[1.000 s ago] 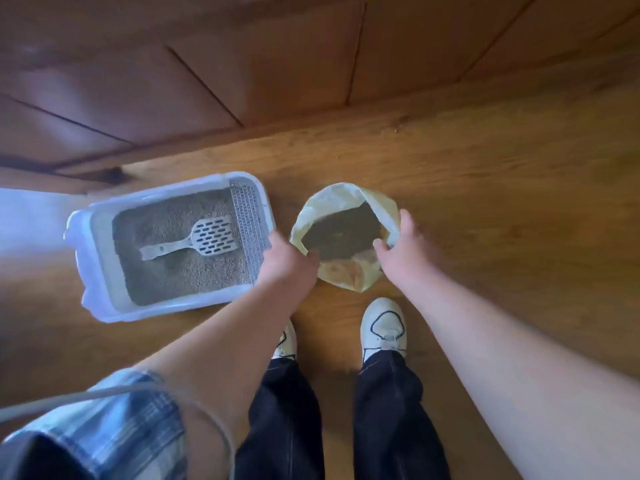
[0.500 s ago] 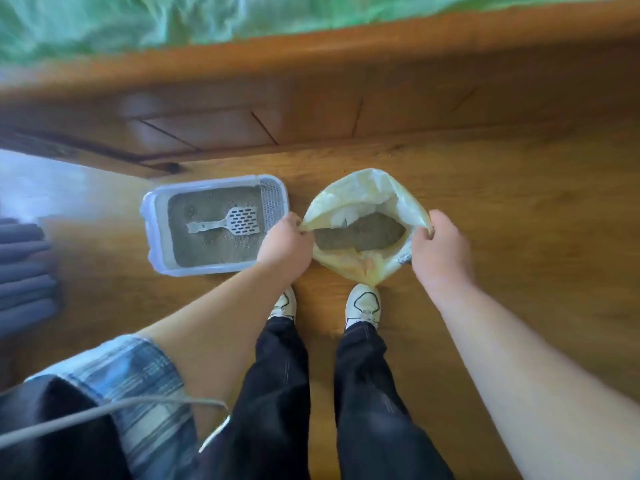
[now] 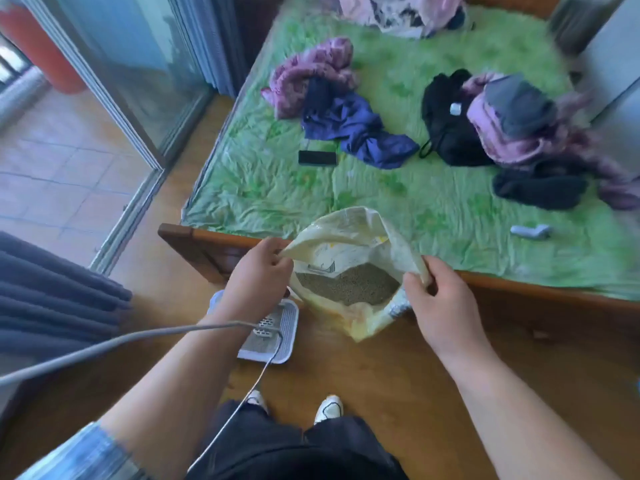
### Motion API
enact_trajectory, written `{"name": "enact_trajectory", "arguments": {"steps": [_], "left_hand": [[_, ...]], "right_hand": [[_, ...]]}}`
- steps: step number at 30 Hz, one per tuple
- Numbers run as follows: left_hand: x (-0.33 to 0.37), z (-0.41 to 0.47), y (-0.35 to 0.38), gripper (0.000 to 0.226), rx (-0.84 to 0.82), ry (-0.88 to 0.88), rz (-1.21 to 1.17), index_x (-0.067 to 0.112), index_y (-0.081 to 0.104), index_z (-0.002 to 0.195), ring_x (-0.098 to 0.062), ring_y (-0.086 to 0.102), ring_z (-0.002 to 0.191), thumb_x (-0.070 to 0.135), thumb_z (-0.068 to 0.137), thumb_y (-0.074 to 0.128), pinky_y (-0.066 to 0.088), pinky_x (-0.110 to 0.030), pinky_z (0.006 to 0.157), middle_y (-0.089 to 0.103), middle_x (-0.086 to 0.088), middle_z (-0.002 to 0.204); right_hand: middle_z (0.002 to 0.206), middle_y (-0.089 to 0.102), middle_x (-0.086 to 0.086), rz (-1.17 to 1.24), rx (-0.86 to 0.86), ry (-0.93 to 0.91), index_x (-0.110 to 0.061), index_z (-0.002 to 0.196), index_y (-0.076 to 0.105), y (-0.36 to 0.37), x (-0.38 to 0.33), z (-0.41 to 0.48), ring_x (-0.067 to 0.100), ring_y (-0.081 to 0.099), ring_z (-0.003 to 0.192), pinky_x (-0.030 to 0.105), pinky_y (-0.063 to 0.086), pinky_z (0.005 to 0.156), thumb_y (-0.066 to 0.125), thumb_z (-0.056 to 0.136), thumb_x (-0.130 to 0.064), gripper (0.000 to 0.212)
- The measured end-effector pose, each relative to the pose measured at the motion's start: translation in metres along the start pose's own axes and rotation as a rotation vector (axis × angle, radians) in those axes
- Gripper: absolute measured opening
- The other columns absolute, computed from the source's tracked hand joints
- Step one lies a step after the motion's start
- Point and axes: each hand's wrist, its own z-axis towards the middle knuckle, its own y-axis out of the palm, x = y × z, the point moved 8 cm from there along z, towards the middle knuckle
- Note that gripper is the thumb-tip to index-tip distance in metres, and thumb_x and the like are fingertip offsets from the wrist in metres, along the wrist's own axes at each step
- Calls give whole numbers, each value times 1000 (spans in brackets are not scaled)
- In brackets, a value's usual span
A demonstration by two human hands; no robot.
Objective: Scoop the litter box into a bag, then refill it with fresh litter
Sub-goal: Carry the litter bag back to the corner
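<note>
A view from above, looking down a person's two bare forearms to a wooden floor. In the centre of the frame both hands hold a pale yellow plastic bag open and lifted off the floor. The left hand has its fingers curled round the bag's left rim. The right hand pinches the right rim between thumb and fingers. Inside the bag lies a level bed of grey-brown litter.

Just below and left of the bag, a white litter box sits on the floor, mostly hidden behind the left forearm. The slotted head of a white scoop shows inside it. A thin grey cable crosses the left arm. Two white shoes and dark trousers fill the lower centre.

The upper half of the frame shows a bed with a wrinkled green sheet in a wooden frame. On it lie purple, blue and black clothes and a black phone. A glass sliding door stands at the upper left, and dark grey curtain folds hang at the left edge.
</note>
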Motion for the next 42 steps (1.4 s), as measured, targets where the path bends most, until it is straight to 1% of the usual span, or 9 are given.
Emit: {"name": "enact_trajectory", "arguments": {"steps": [5,10,13,16,19,25,33,38,42], "left_hand": [[-8,-28,-92,22,157,-56,-91,21,64,98,-16,65,50,23,86,45,59,-40,55,67,-3,70],[-59,-79,-187,21,317,-68,-139,22,66,97,-18,66,51,24,90,47,59,-45,59,70,-11,76],[-108,-130,-245,18,442,-137,-140,23,66,98,-14,66,53,27,95,48,56,-35,52,70,-4,69],[-169,-189,-298,14,537,-206,-189,30,64,95,-11,68,55,36,95,51,59,-39,58,71,2,73],[-230,-249,-349,16,602,-271,-243,30,64,91,-16,69,56,41,86,53,60,-45,62,72,3,70],[-349,-356,-434,19,714,-491,-208,29,63,90,-8,66,49,15,93,51,55,-37,57,71,5,64],[-492,-452,-455,11,776,-769,-323,21,62,101,-11,70,57,18,95,53,59,-38,67,71,0,84],[-588,-469,-415,12,761,-966,-525,14,59,100,-18,72,58,8,91,53,62,-42,66,70,-5,83],[-685,-462,-356,13,736,-1154,-608,17,56,102,-17,70,62,15,90,57,54,-29,55,68,-6,85]], "right_hand": [[61,48,-12,38,-79,-170,-27,68,49,29,-86,-3,9,43,57,21,33,54,59,94,-21,28],[72,58,15,17,-250,-304,-8,79,59,98,-157,-20,28,54,68,38,45,66,63,88,-27,22],[74,66,9,-2,-382,-364,-11,85,64,157,-199,-48,27,62,73,43,50,71,63,85,-31,19],[73,70,2,-2,-546,-416,-19,87,68,227,-242,-92,22,66,68,37,52,61,64,86,-17,4],[76,71,2,29,-701,-456,-22,91,71,295,-284,-149,23,69,67,36,56,58,62,86,-11,15],[73,72,4,68,-936,-454,-21,95,71,420,-352,-262,16,68,55,32,58,53,55,93,-3,24],[87,70,-3,-144,-1141,-534,-40,88,67,580,-370,-372,22,70,77,44,61,69,56,86,-31,15],[83,69,-11,-327,-1281,-511,-41,91,65,695,-331,-413,16,71,75,45,62,69,57,91,-25,18],[83,69,-9,-510,-1416,-540,-37,102,62,793,-262,-442,15,70,70,44,61,68,55,94,-25,16]]}}
